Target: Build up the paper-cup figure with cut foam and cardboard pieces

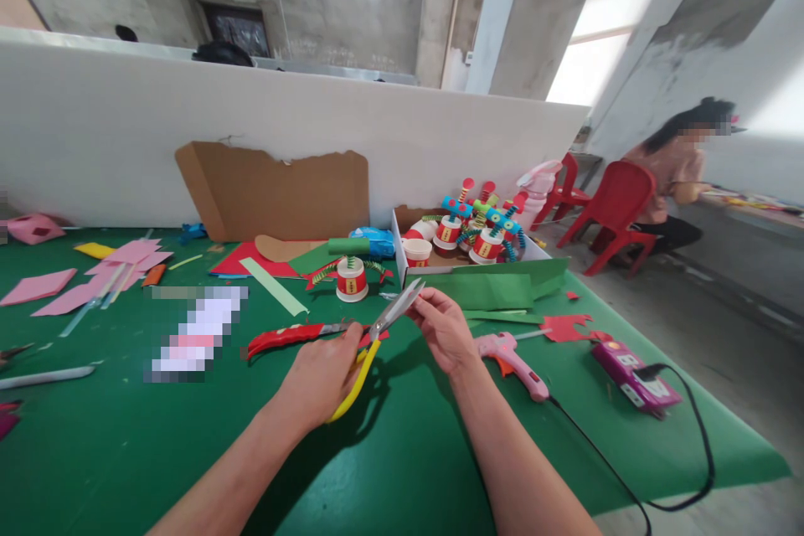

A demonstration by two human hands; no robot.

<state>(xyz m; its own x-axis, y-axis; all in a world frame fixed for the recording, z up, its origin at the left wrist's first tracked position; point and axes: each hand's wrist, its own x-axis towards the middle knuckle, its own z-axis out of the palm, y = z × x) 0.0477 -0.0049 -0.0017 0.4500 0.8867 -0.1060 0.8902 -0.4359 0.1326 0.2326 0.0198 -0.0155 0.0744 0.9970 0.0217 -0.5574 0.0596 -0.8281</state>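
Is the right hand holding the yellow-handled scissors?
No, the left hand holds the yellow-handled scissors by their handles, while the right hand is near the blade tips.

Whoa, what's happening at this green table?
Someone is holding yellow-handled scissors in their left hand. Their right hand is right by the blades, fingertips close together; anything pinched there is too small to make out. Beyond the hands, one cup figure stands on the table, and several more cup figures are in a box. A pink glue gun lies beside the right forearm.
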